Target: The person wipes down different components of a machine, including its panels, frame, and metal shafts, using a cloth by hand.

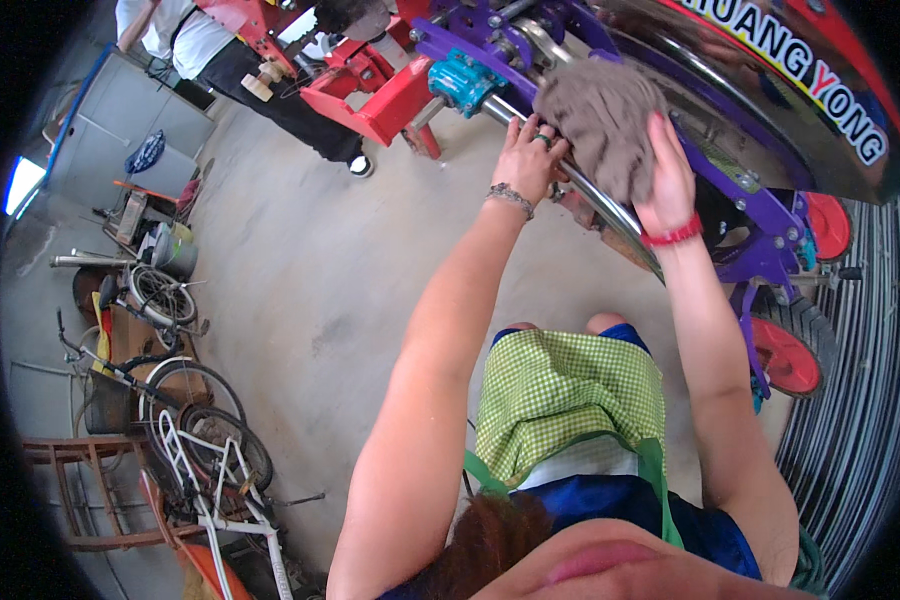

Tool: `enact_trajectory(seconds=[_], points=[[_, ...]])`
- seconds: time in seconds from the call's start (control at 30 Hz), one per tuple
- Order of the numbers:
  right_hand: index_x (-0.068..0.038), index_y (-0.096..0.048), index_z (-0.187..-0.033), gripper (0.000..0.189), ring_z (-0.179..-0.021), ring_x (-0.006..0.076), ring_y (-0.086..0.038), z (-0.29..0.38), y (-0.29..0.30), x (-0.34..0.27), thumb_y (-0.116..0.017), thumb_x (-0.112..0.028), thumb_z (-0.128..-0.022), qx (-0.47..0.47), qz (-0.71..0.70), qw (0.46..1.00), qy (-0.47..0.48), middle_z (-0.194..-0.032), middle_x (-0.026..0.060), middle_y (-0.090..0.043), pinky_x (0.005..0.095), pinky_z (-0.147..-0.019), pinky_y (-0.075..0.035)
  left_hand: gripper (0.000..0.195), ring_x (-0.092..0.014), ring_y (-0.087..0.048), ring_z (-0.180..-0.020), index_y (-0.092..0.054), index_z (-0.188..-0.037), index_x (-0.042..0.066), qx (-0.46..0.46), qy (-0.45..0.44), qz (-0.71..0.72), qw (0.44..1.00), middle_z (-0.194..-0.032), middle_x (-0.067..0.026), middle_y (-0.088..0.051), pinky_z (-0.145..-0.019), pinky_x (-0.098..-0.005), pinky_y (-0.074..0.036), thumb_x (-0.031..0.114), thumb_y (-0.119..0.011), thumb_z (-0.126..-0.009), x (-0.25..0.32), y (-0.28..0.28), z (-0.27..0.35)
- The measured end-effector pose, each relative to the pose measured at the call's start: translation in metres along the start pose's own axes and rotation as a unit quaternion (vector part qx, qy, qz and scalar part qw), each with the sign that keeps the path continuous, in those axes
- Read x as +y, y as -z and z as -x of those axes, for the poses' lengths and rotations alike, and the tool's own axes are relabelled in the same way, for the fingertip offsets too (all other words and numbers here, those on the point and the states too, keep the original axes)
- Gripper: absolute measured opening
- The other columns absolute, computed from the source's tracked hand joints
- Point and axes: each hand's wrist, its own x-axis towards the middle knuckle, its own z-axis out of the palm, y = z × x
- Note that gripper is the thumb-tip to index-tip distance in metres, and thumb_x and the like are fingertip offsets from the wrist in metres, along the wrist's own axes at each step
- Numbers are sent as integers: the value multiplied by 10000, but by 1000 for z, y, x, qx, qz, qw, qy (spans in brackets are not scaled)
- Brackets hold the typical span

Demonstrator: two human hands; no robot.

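Note:
A crumpled brown cloth [604,124] lies bunched against a purple-framed machine. My right hand [667,176], with a red band at the wrist, grips its right side, the thumb and some fingers hidden behind the folds. Left of the cloth, my left hand [531,157] has its fingers over a shiny metal shaft [607,196], touching the cloth's edge. It wears a ring and a bracelet. The shaft runs slantwise from a teal cast housing [461,81] down past both hands. Purple metal plates [765,214] with bolts stand behind the cloth.
A glossy panel [802,90] bearing large lettering arches over the upper right. Below it are red-hubbed wheels [784,356]. Red machinery [375,97] stands ahead, with another person [247,82] beside it. Bicycles [217,480] and a bucket [176,251] line the left wall.

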Motion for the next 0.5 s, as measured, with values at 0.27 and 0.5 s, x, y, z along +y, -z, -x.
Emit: enact_trajectory(seconds=[0.27,0.5], points=[[14,-385,-1386,510,-1217,244,-506,130,102,-95,-542,-60,-907,67,188,978,60,-1351,144,-492,365,-1051,-382,501,-329,-424,-1286,-595,-1137,147,29,-4,-7,1000,-1178,-106,-578,-1106,-495,-287,413,-717,-730,-3,2,3],[1,-449,-1327,634,-1023,184,-577,164,91,-173,-631,88,-726,52,556,802,212,-1123,99,-565,302,-931,-446,513,-321,-443,-1277,-603,-1144,140,32,-9,-8,999,-1187,-113,-581,-1109,-478,-289,397,-732,-719,-2,2,2]])
